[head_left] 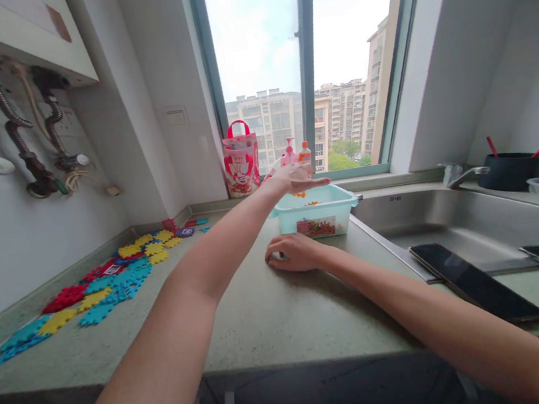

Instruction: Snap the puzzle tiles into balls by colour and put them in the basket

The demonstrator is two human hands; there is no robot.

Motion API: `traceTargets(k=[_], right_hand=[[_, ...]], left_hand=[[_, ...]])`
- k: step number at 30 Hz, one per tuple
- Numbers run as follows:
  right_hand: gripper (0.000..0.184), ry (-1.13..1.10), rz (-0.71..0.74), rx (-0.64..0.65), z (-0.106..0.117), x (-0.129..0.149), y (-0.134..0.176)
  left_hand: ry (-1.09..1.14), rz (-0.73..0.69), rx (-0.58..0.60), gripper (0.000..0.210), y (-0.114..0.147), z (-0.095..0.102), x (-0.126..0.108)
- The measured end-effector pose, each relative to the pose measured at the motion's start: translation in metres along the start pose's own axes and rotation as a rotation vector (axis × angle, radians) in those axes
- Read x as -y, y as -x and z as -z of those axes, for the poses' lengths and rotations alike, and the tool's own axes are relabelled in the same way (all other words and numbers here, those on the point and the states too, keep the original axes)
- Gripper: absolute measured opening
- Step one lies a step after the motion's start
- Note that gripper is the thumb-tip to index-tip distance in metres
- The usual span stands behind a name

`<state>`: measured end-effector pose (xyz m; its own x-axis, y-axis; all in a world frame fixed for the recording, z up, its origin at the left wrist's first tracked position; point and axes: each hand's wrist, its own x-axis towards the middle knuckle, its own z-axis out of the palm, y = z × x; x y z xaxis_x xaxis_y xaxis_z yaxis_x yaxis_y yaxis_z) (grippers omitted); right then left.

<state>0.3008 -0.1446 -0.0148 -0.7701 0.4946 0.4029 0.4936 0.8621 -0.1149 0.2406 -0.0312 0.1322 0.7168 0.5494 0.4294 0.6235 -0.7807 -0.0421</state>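
A light turquoise plastic basket (317, 203) stands on the counter, with a picture label on its front and small orange pieces (312, 203) inside. My left hand (295, 178) is over the basket's back left part, its fingers stretched out and nothing seen in them. In front of the basket, my right hand (297, 252) rests on the counter, fingers curled towards the thumb around a small gap. I see nothing held in it. Toothed flat plastic pieces in blue (120, 284), yellow (130, 250) and red (65, 298) lie in a spread along the left wall.
A clear and red handled bag (242, 166) and two bottles, one an orange-capped bottle (304, 151), stand by the window. On the right are a steel sink (376, 214), a faucet (461, 174) and a dark pot (509, 172). Two phones, including a nearer phone (476, 280), lie at the sink's front edge.
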Motion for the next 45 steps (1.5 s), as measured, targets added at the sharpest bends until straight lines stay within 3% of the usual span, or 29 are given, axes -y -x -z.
traceTargets(k=[4, 6, 11, 14, 19, 25, 29, 33, 40, 45], right_hand=[[0.021, -0.022, -0.037, -0.021, -0.007, -0.001, -0.001], [0.02, -0.022, -0.071, -0.029, -0.01, -0.002, -0.002], [0.019, -0.079, -0.092, -0.043, -0.012, -0.001, 0.0], [0.019, -0.128, -0.091, -0.05, -0.013, -0.001, 0.001], [0.019, -0.192, -0.111, -0.061, -0.016, -0.003, 0.0], [0.02, -0.186, -0.147, -0.018, -0.017, -0.005, 0.0], [0.021, -0.117, -0.153, 0.008, -0.014, -0.002, -0.001], [0.025, -0.113, -0.143, 0.042, -0.01, 0.001, 0.0], [0.03, -0.094, -0.134, 0.124, -0.003, 0.004, 0.001], [0.031, -0.083, -0.147, 0.134, -0.001, 0.007, 0.0]], left_hand=[[0.009, 0.153, -0.135, 0.039, 0.049, 0.015, 0.02], [0.01, 0.22, -0.171, 0.037, 0.073, 0.02, 0.032], [-0.025, 0.225, -0.13, 0.036, 0.135, 0.034, 0.062], [-0.13, 0.182, -0.031, 0.03, 0.186, 0.039, 0.083], [-0.345, 0.25, 0.152, 0.026, 0.269, 0.046, 0.143], [-0.395, 0.596, 0.091, 0.033, 0.339, 0.061, 0.218], [-0.462, 0.675, 0.202, 0.033, 0.362, 0.071, 0.235], [-0.372, 0.752, 0.278, 0.037, 0.372, 0.079, 0.252], [-0.117, 0.644, 0.444, 0.069, 0.391, 0.065, 0.28], [-0.109, 0.501, 0.523, 0.059, 0.383, 0.046, 0.273]])
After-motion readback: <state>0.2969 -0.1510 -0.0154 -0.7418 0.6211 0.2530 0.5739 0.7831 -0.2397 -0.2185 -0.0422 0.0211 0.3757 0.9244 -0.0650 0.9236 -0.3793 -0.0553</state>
